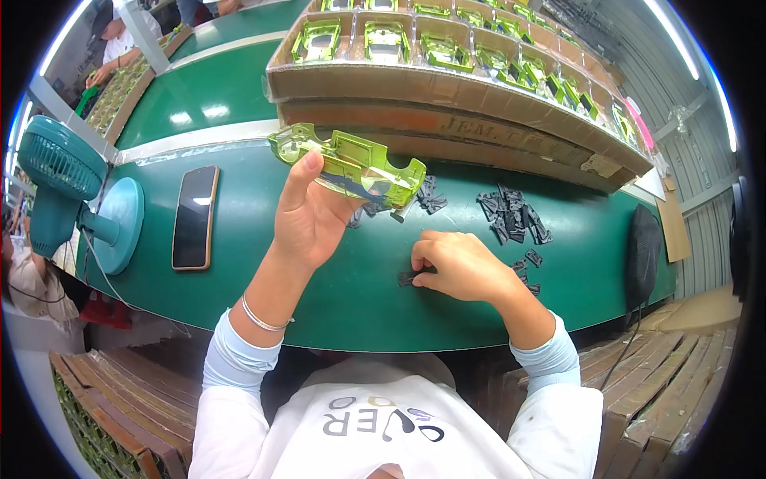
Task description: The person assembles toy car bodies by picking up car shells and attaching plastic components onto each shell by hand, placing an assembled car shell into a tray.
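Observation:
My left hand (311, 219) is closed around a lime-green toy car body shell (359, 164), raised above the green tabletop and tilted, its open side partly showing. Down at the table, my right hand (467, 263) pinches a small black plastic part (407, 278) between thumb and fingers. Beyond that hand, to the right, lies a loose pile of similar black parts (511, 214). A few more of them (528, 263) are scattered by my right wrist. Another small group (431, 195) sits just behind the car body, partly hidden by it.
A large cardboard tray (455, 80) of green car bodies in compartments stands along the back. At left are a phone (195, 217) and a teal fan (64, 172). A black object with a cable (642, 247) lies at right. Another person (124, 40) works far left.

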Demonstrator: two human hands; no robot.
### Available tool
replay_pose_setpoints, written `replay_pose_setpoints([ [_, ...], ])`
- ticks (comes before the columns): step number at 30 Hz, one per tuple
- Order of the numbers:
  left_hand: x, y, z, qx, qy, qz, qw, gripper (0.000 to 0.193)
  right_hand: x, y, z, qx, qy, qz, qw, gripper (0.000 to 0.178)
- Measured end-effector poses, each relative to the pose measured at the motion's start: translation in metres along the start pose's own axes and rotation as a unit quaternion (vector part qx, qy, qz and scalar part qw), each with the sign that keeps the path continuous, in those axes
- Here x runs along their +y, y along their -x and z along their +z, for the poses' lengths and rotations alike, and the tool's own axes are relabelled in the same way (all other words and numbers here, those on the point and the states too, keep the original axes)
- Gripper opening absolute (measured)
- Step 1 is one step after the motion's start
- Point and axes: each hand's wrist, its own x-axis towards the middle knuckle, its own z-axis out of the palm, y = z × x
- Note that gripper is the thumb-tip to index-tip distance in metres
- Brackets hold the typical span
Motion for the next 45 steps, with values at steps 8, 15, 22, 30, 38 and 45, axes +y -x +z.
replay_pose_setpoints([
  [8, -0.007, 0.003, -0.003, 0.016, -0.017, -0.037, 0.999, 0.035, 0.009, -0.007, 0.004, 0.099, -0.163, -0.010, 0.981, 0.011],
  [15, -0.006, 0.002, -0.003, 0.016, -0.025, -0.031, 0.999, 0.035, 0.005, -0.001, 0.017, 0.153, 0.069, -0.148, 0.975, 0.012],
  [22, -0.008, 0.001, -0.007, 0.025, -0.045, -0.036, 0.998, 0.041, 0.001, -0.003, 0.015, 0.113, -0.042, -0.066, 0.991, 0.009],
  [30, -0.012, 0.004, -0.002, -0.043, -0.178, -0.003, 0.983, 0.059, 0.033, -0.003, -0.005, 0.225, -0.162, 0.033, 0.960, 0.011],
  [38, -0.032, 0.014, 0.009, -0.068, -0.340, -0.066, 0.936, 0.059, 0.017, 0.011, -0.027, 0.348, -0.478, -0.051, 0.805, 0.009],
  [45, -0.042, 0.016, 0.010, -0.097, -0.441, -0.013, 0.892, 0.062, 0.009, 0.002, -0.013, 0.404, -0.203, -0.083, 0.888, 0.013],
])
